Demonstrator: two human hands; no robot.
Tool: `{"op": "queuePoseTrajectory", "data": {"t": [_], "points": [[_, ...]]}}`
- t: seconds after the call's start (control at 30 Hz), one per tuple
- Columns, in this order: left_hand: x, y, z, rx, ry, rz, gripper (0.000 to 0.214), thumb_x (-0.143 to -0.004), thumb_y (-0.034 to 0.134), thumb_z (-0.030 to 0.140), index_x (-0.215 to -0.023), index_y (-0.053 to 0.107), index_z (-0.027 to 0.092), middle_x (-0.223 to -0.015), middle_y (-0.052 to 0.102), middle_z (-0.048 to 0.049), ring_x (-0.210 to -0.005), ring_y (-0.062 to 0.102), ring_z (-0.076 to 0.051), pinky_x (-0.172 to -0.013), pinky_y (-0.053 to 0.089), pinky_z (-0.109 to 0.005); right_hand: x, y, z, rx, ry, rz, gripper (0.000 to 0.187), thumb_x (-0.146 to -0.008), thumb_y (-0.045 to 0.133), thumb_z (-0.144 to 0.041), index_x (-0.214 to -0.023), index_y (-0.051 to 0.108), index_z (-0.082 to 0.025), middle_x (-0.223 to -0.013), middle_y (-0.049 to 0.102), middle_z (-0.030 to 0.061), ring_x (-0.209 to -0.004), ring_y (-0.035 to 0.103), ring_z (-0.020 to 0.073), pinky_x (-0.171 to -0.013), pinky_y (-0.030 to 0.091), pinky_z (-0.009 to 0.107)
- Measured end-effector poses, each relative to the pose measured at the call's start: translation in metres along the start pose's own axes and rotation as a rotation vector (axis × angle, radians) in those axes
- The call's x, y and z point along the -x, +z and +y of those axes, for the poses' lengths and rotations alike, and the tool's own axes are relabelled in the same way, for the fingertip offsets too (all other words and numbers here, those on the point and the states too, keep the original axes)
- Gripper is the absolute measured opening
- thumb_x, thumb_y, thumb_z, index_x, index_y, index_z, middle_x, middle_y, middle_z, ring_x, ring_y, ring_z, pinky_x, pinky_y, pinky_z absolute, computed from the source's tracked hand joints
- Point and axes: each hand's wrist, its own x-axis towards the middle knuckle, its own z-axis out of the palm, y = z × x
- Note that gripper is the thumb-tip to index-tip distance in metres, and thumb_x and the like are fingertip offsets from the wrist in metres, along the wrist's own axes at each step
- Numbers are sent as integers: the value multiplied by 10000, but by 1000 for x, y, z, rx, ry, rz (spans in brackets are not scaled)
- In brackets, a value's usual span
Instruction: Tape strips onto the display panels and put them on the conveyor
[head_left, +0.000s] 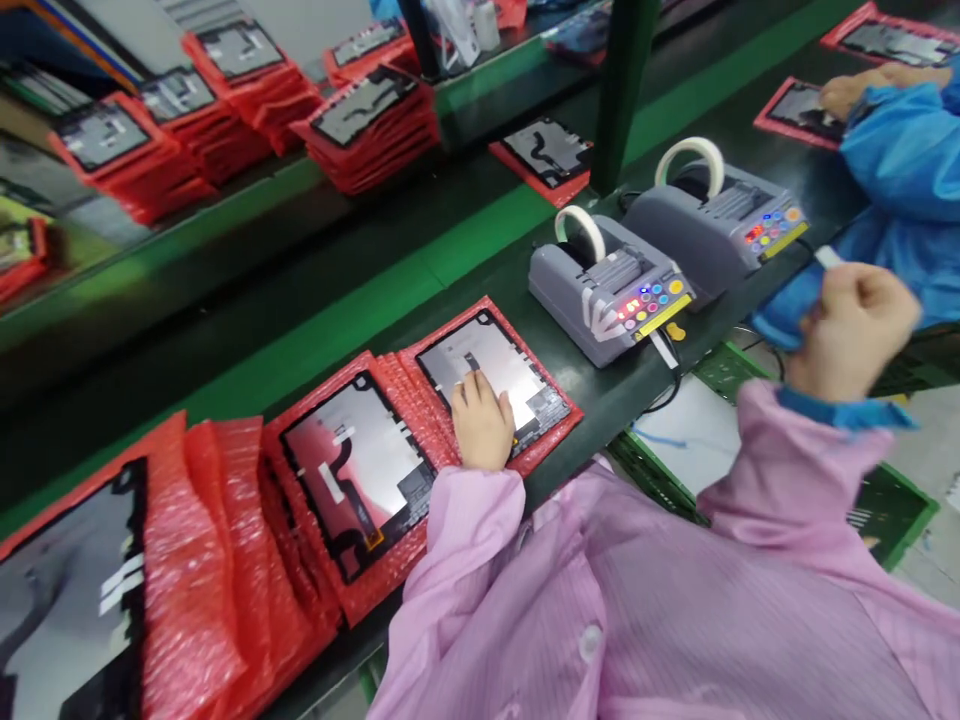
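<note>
My left hand (481,425) lies flat, fingers stretched out, on a silver tablet-like panel (517,360) with a dark border. Beneath that panel is red bubble wrap (556,432). Raised on the right, my right hand (855,325) is closed, with a short white strip of tape (828,257) sticking up from its fingers. Between my hands stands a grey tape dispenser (577,315) with a lit display and a tape roll (579,228). Another strip of tape (663,350) hangs out of its front. A second panel (352,450), with a black flex cable, lies left of my left hand.
Stacks of red bubble-wrap pouches (217,560) line the left bench, and more pouch stacks (371,150) sit on the shelf behind. A second dispenser (694,225) adjoins the first. A co-worker's blue sleeve (904,150) is at right; a green crate (892,510) stands below.
</note>
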Motion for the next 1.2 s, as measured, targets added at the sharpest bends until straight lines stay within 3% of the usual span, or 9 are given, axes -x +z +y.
{"op": "queuePoseTrajectory", "data": {"t": [0.03, 0.1, 0.13, 0.2, 0.23, 0.3, 0.4, 0.47, 1.2], "points": [[0, -1, 0, -1, -2, -4, 521, -957, 451, 284, -1366, 527, -30, -1386, 552, -286, -1252, 516, -376, -1082, 424, -528, 20, -6, -27, -137, 11, -19, 238, -794, 622, -458, -659, 523, -289, -531, 341, -29, -442, 281, 110, -478, 211, 367], [-1, -2, 0, -13, -8, -13, 532, -953, 470, 290, -1375, 521, -30, -1382, 561, -271, -1230, 525, -370, -1075, 429, -507, 61, -7, -80, -222, -19, -272, 121, -815, 656, -354, -735, 630, -267, -555, 439, -5, -458, 354, 128, -473, 232, 355], [-2, -3, 0, -22, -12, -19, 537, -953, 477, 293, -1380, 517, -30, -1383, 564, -261, -1219, 531, -367, -1074, 430, -497, 81, 1, -101, -231, 2, -501, 96, -839, 647, -341, -783, 647, -262, -612, 502, 5, -491, 378, 131, -483, 255, 339], [-3, -4, 0, -39, -25, -30, 541, -953, 485, 299, -1384, 517, -26, -1386, 568, -244, -1205, 539, -364, -1075, 428, -484, 116, 39, -126, -195, -17, -977, 145, -832, 639, -359, -756, 624, -237, -681, 577, 12, -580, 486, 144, -541, 365, 310], [-4, -5, 0, -45, -30, -36, 540, -953, 485, 299, -1385, 517, -24, -1390, 566, -240, -1204, 542, -360, -1077, 426, -481, 130, 66, -129, -166, -34, -1141, 160, -837, 613, -355, -751, 609, -220, -709, 599, 15, -632, 523, 149, -591, 409, 303], [-5, -6, 0, -46, -37, -49, 540, -955, 480, 296, -1395, 506, -15, -1404, 555, -237, -1218, 541, -353, -1084, 421, -479, 153, 127, -121, -84, -107, -1301, 134, -829, 577, -291, -739, 585, -192, -736, 621, 19, -697, 553, 153, -663, 435, 292], [-4, -5, -1, -27, -42, -65, 553, -965, 463, 306, -1420, 471, -9, -1420, 541, -240, -1249, 528, -347, -1098, 413, -486, 176, 196, -94, 73, -180, -1347, 124, -823, 558, -213, -705, 573, -177, -761, 631, 27, -724, 557, 152, -702, 417, 282], [-3, -5, 0, -7, -59, -73, 551, -973, 450, 318, -1425, 464, 3, -1428, 533, -244, -1271, 520, -347, -1103, 411, -491, 185, 213, -82, 144, -179, -1357, 136, -838, 554, -206, -710, 591, -176, -790, 645, 32, -732, 564, 155, -697, 404, 280], [-5, -9, 0, 42, -86, -139, 569, -1005, 383, 357, -1461, 442, 21, -1548, 437, -213, -1288, 513, -336, -1106, 423, -497, 201, 210, -90, 484, -379, -1296, 156, -881, 525, -265, -797, 635, -192, -939, 660, 70, -778, 599, 199, -658, 383, 316]]}}
